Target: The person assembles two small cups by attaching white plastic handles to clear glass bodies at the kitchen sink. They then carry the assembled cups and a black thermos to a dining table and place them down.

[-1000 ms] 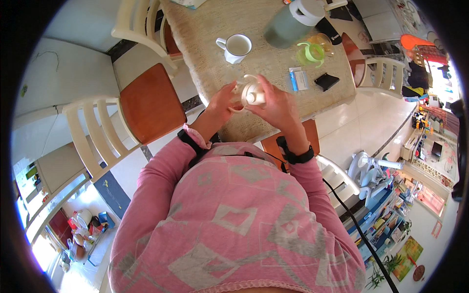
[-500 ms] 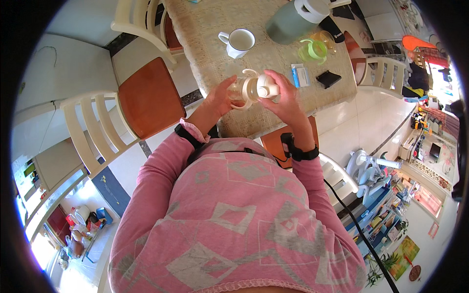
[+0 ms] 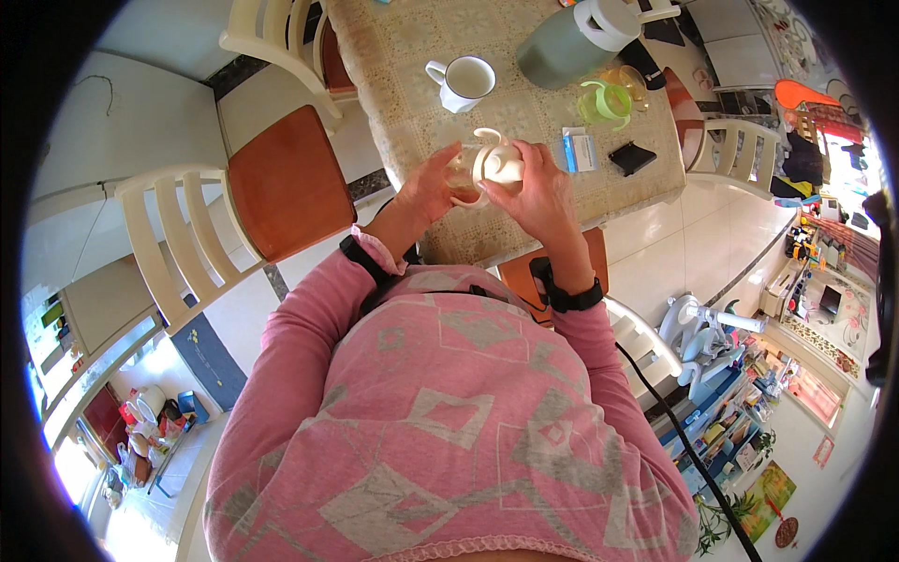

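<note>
Overlooking patterned table (image 3: 412,84), tiled floor (image 3: 684,234)

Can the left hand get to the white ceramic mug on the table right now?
Probably not right away: the left hand is gripping the clear glass jar with the cream lid. The white ceramic mug stands just beyond, with bare patterned tablecloth between.

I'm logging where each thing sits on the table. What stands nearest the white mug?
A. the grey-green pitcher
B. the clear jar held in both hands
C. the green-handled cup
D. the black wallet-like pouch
B: the clear jar, held between the left hand and right hand, lies just below the white mug; the others sit further right.
</note>
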A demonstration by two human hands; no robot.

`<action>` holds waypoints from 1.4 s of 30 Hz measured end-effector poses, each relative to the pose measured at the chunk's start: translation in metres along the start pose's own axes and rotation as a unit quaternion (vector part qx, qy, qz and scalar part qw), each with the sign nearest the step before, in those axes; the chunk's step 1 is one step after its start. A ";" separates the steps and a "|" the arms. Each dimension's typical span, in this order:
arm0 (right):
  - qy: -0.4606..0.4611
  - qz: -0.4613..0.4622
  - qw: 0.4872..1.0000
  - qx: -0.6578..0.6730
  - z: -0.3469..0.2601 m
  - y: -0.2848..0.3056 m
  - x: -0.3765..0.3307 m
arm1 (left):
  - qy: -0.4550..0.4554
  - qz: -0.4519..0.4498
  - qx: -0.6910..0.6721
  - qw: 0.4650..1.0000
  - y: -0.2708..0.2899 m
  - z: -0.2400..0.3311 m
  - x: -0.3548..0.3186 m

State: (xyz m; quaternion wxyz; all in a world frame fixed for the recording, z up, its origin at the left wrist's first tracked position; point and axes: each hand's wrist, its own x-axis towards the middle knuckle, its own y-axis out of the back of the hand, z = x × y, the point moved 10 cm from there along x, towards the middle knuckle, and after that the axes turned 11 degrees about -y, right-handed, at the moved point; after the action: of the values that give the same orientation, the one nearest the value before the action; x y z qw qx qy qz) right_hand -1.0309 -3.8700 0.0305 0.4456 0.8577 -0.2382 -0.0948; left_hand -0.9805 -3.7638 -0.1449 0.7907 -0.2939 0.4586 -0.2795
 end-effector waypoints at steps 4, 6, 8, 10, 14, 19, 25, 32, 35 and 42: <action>-0.041 0.029 0.998 -0.044 0.009 -0.002 0.004 | -0.040 0.008 -0.003 0.999 -0.002 0.004 0.000; -0.078 0.032 0.995 -0.061 0.014 -0.004 0.004 | -0.063 0.009 -0.003 0.998 -0.004 0.008 -0.001; -0.114 0.019 0.992 -0.059 0.020 -0.005 0.002 | -0.080 0.017 0.004 0.997 -0.003 0.010 -0.001; -0.127 0.002 0.992 -0.011 0.022 -0.003 -0.001 | -0.066 0.026 0.010 0.997 -0.001 0.007 0.000; -0.094 -0.085 0.987 0.098 0.020 -0.006 -0.006 | -0.034 0.062 -0.012 0.997 0.009 0.000 0.002; -0.071 -0.052 0.995 -0.045 0.017 0.005 -0.001 | -0.048 0.037 -0.009 0.998 0.004 0.004 0.004; -0.011 0.038 0.999 0.032 -0.005 0.025 0.006 | -0.058 0.052 -0.014 0.997 -0.004 0.006 0.001; 0.012 0.106 0.990 0.096 0.000 0.031 0.002 | -0.010 -0.016 -0.039 0.999 -0.025 0.003 -0.002; 0.021 0.102 0.991 0.086 0.001 0.031 0.000 | -0.038 0.009 -0.039 0.998 -0.026 0.008 -0.001; 0.000 0.116 0.993 0.006 0.000 0.030 0.000 | -0.061 0.012 -0.022 0.998 -0.032 0.015 -0.003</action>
State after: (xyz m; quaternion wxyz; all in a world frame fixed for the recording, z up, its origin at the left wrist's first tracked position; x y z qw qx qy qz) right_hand -1.0411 -3.8846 0.0549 0.4489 0.8268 -0.3365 -0.0412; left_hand -0.9735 -3.7801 -0.1144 0.8140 -0.3219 0.4191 -0.2410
